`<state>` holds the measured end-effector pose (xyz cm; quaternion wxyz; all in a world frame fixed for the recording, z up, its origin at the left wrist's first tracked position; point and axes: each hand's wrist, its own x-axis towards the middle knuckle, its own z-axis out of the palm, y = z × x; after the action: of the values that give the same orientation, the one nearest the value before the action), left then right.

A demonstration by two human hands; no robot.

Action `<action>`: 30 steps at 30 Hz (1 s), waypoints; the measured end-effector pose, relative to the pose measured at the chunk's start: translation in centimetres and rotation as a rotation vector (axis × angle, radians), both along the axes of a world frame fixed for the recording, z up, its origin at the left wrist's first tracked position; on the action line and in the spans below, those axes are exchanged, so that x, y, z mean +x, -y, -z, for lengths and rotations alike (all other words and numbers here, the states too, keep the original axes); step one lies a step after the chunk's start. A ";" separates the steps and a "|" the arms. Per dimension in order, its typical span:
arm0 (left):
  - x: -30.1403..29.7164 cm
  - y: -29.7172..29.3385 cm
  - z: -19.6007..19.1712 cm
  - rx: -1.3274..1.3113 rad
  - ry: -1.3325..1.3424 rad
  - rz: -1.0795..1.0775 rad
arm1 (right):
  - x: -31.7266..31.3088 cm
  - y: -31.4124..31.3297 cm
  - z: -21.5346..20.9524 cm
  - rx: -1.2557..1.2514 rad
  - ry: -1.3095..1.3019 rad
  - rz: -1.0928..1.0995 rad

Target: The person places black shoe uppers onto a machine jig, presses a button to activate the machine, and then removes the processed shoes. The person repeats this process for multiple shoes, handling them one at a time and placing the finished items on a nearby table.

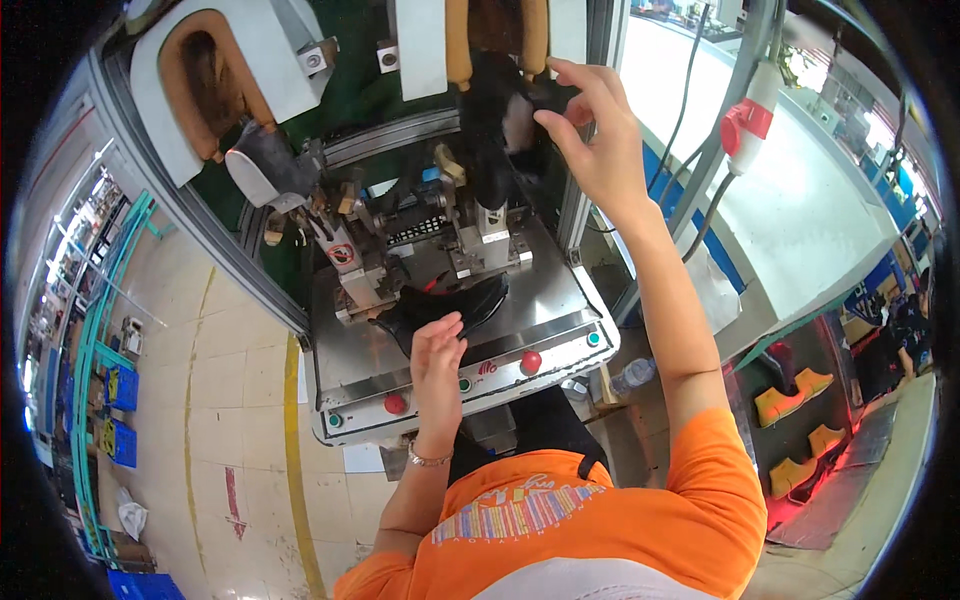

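My left hand (437, 362) is closed at the lower edge of a black shoe upper (470, 307), just above the machine's front panel; the thumb is hidden. High on the right, my right hand (603, 140) is raised with thumb and fingers apart and nothing between them. Beside its fingertips, a dark shoe upper (487, 130) sits on the right-hand form, beneath a tan U-shaped pad (535, 40). On the left station, a dark form with a pale end (262, 172) tilts below another tan pad (185, 75).
The metal machine bed (545, 300) carries clamps and brackets. Along its front panel are red buttons (530, 362) and green ones (593, 339). A frame post (180, 190) stands left. On the right are a red-and-white plug (748, 120) and a rack with yellow shoes (792, 398).
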<state>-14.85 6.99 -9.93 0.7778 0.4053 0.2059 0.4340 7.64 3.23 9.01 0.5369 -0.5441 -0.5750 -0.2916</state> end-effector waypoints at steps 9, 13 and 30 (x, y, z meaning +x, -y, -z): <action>1.5 2.9 -3.1 0.787 -0.111 -0.185 | -0.9 1.4 1.8 0.146 0.202 0.131; 1.6 3.5 -4.5 1.119 -0.180 -0.320 | -1.9 2.4 4.0 0.201 0.070 0.173; 11.4 12.7 1.8 0.275 0.006 0.273 | -8.4 14.2 3.7 -0.550 -0.123 0.140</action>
<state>-3.42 -5.76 -11.69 0.7675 0.5305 0.0856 0.3497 -0.80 -11.01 5.31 0.3818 -0.7241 -0.5600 -0.1276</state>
